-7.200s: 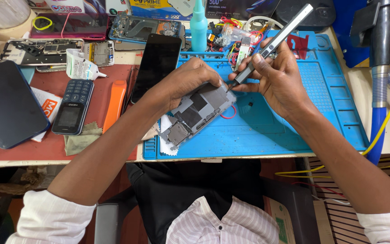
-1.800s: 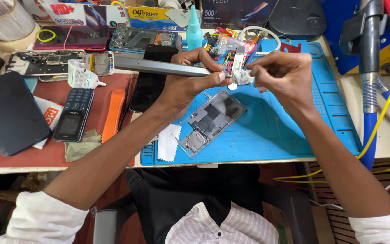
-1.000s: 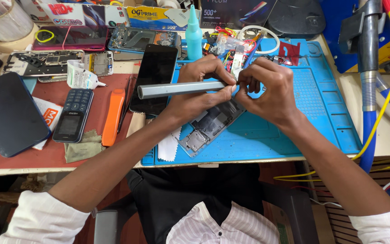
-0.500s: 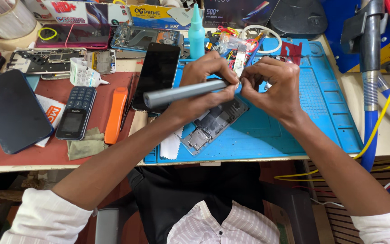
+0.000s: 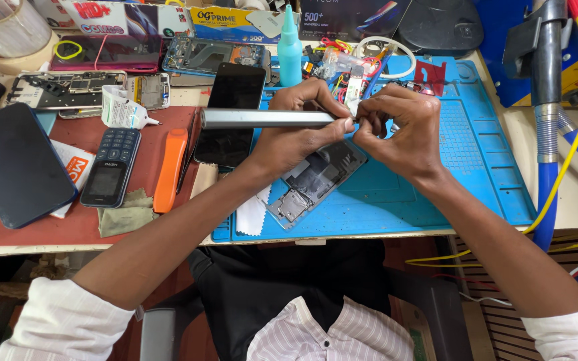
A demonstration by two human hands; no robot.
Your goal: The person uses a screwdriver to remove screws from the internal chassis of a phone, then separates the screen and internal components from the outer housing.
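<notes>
1. My left hand (image 5: 299, 127) sits in the upper middle of the frame, fingers wrapped and pressed around a grey electric screwdriver (image 5: 265, 118) that lies level, its butt pointing left over the black smartphone (image 5: 230, 110) and its working end pointing right.
2. My right hand (image 5: 399, 130) meets it just to the right, thumb and forefinger pinched together at the screwdriver's tip; whatever sits between them is too small to make out, perhaps a bit or a screw.
3. The opened phone chassis (image 5: 316, 184) lies tilted on the blue repair mat (image 5: 483, 167), directly below both hands and untouched by either.
4. Judging by this, I am at the stage of fitting or clearing something at the driver's tip, away from the phone itself.
5. The next move seems to call for a steady pinch, since a small part dropped here would land among the chassis recesses or the mat's grooves, and then for swinging the tip down toward the chassis without knocking it.
6. Around me: a keypad phone (image 5: 108, 167) and an orange pry tool (image 5: 170, 170) on the red mat (image 5: 35, 234) at the left, a teal bottle (image 5: 290, 47) at top centre, and a white wipe (image 5: 254, 214) at the blue mat's lower left edge.
</notes>
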